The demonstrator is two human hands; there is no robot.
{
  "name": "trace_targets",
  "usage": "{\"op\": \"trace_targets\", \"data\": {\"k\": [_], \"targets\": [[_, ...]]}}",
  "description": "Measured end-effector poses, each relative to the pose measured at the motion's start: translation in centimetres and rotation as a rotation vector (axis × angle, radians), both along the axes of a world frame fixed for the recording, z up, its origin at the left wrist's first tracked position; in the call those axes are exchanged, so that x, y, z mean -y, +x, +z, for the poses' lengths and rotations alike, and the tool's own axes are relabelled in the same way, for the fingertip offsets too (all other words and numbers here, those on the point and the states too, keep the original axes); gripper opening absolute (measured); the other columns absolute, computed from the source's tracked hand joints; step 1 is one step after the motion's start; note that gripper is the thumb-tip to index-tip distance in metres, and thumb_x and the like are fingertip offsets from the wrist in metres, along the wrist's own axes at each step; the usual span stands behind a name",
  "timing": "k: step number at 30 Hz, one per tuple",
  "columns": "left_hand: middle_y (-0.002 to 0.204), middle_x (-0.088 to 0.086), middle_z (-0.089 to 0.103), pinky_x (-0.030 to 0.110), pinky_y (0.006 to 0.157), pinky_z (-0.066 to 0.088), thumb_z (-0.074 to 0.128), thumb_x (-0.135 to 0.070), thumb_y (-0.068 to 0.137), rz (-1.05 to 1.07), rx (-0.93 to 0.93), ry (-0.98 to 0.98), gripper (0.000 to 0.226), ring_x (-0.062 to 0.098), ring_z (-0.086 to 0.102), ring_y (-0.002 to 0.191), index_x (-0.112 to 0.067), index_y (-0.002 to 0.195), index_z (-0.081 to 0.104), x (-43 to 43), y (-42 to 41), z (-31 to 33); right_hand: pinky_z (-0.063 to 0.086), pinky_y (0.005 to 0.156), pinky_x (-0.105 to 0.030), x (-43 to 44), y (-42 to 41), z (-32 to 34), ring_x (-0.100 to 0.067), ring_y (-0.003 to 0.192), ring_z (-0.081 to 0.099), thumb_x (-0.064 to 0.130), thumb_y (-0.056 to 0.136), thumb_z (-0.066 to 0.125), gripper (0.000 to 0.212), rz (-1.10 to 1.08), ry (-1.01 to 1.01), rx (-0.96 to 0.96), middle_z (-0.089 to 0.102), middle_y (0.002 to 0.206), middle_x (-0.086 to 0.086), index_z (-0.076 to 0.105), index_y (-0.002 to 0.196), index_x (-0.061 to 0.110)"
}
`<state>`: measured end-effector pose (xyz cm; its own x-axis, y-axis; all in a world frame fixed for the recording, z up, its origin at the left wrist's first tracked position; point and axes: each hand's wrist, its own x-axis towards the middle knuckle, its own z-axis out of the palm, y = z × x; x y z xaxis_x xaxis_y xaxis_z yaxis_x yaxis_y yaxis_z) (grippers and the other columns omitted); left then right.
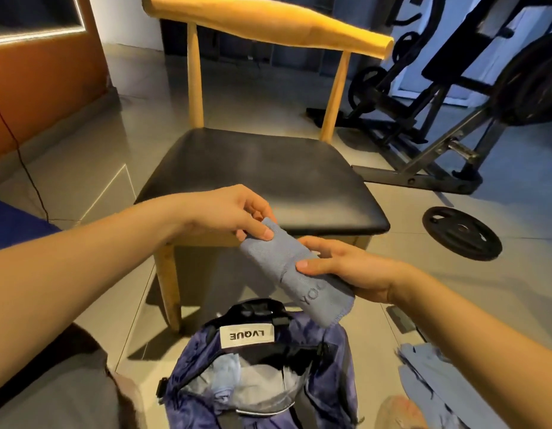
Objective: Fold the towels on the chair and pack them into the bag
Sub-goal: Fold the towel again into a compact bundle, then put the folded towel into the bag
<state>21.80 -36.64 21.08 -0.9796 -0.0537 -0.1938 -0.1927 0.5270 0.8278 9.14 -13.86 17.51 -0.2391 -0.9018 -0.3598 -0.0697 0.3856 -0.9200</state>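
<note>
One towel, lettering only partly legible

Dim, warm indoor light, with cool blue light at two o'clock. Glare streaks the glossy grey tiled floor at nine o'clock. Wide-angle distortion bends the edges; detail is soft.

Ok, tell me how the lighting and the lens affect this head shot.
Head view: warm light on the left hand, right hand and chair backrest, cool blue over the gym machine at right; a glare streak on the floor tiles at left; soft sheen on the black seat; wide-angle stretch bows the backrest; the folded towel and bag label read sharp.
</note>
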Motion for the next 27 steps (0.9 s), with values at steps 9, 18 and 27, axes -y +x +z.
{"op": "trace_targets", "data": {"k": [9, 18, 27], "targets": [[0.113, 0.015, 0.073, 0.030, 0.083, 0.056, 0.070, -0.016, 0.095, 0.043, 0.097, 0.153, 0.017, 0.020, 0.068, 0.096, -0.011, 0.111, 0.075, -2.0, -0.2, -6.2, 0.060, 0.085, -0.036, -3.4, 2.9, -4.8, -0.026, 0.101, 0.072, 0.019, 0.101, 0.060, 0.029, -0.324, -0.025, -0.050, 0.076, 0.115, -0.011, 0.069, 0.128, 0.015], [0.087, -0.009, 0.065, 0.025, 0.069, 0.047, 0.076, -0.035, 0.088, -0.133, 0.281, -0.497, 0.018, 0.016, 0.062, 0.084, -0.023, 0.100, 0.069, 0.5, 1.3, -15.0, 0.044, 0.082, -0.041, -2.2, 4.9, -16.0, -0.026, 0.082, 0.048, 0.012, 0.094, 0.056, 0.021, -0.214, 0.431, -0.044, 0.059, 0.090, -0.027, 0.059, 0.085, -0.008], [0.116, 0.006, 0.059, 0.041, 0.094, 0.035, 0.064, -0.055, 0.091, -0.228, 0.234, -0.997, 0.044, 0.030, 0.052, 0.116, -0.023, 0.121, 0.065, -1.6, -0.9, -29.6, 0.029, 0.063, -0.030, -0.2, 7.5, -28.2, -0.020, 0.069, 0.044, 0.004, 0.085, 0.052, 0.019, -0.461, 0.539, -0.258, 0.058, 0.071, -0.021, 0.067, 0.074, 0.004]]}}
